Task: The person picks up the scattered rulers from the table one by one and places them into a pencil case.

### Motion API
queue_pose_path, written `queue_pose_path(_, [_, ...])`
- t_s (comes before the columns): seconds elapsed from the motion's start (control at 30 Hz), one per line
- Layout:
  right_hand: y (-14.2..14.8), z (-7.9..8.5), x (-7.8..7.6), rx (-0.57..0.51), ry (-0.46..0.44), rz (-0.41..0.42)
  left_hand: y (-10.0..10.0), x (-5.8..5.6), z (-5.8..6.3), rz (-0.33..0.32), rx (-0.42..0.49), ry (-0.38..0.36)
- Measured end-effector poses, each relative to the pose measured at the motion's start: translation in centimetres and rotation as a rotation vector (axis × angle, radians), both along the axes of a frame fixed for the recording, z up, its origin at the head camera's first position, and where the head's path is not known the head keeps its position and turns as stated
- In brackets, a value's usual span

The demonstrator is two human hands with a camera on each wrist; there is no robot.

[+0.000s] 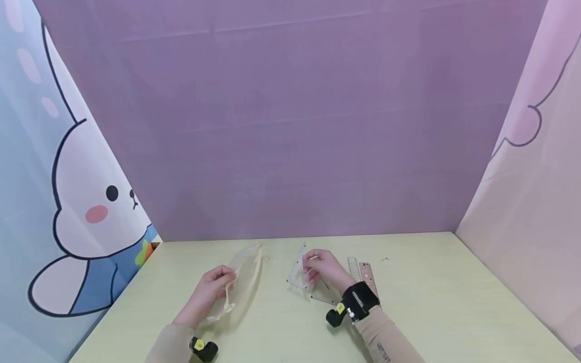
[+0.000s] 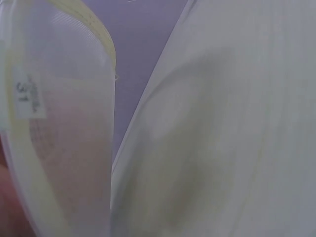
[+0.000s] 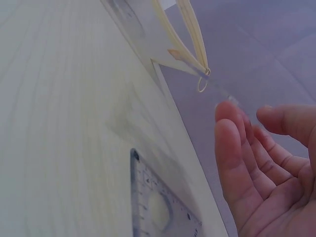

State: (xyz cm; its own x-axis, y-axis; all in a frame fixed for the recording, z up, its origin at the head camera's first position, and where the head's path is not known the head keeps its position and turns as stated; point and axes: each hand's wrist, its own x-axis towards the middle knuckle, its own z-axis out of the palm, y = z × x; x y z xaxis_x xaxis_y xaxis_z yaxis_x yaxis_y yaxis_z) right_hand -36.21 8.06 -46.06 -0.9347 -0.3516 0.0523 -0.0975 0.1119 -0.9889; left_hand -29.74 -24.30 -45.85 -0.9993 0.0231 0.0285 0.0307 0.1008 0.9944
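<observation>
My left hand (image 1: 213, 285) grips the near edge of a translucent zip pouch (image 1: 249, 264) with cream trim, its mouth spread apart. A label reading 31 shows on the pouch (image 2: 79, 118) in the left wrist view, along with curved protractor-like markings. Over the table's middle, my right hand (image 1: 329, 267) pinches a clear set square (image 1: 296, 272) between thumb and fingers. From the right wrist camera that piece is nearly edge-on and faint, pointing toward the pouch. Beneath the right hand lies another clear set square (image 3: 163, 202), partly hidden by the hand in the head view.
Right of the right hand, a clear ruler (image 1: 353, 268) and a pink ruler (image 1: 366, 276) lie side by side, partly covered by the wrist. The pale wooden table (image 1: 454, 302) ends at a purple backdrop (image 1: 290, 126). Printed cloths hang at both sides.
</observation>
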Motion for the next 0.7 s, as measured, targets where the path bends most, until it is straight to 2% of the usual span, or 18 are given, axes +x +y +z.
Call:
queue_pose_path(0.43, [-0.1,0.5,0.6,0.008,0.007,0.001,0.2,0.1,-0.3,-0.063,-0.016,0.0])
queue_pose_path(0.57, [-0.4,0.5,0.7,0.013,0.01,0.012,0.3,0.0,-0.3,-0.053,-0.007,-0.002])
queue_pose_path(0.7, [-1.0,0.5,1.0,-0.025,-0.012,0.034,0.3,0.0,-0.4,-0.045,-0.012,-0.006])
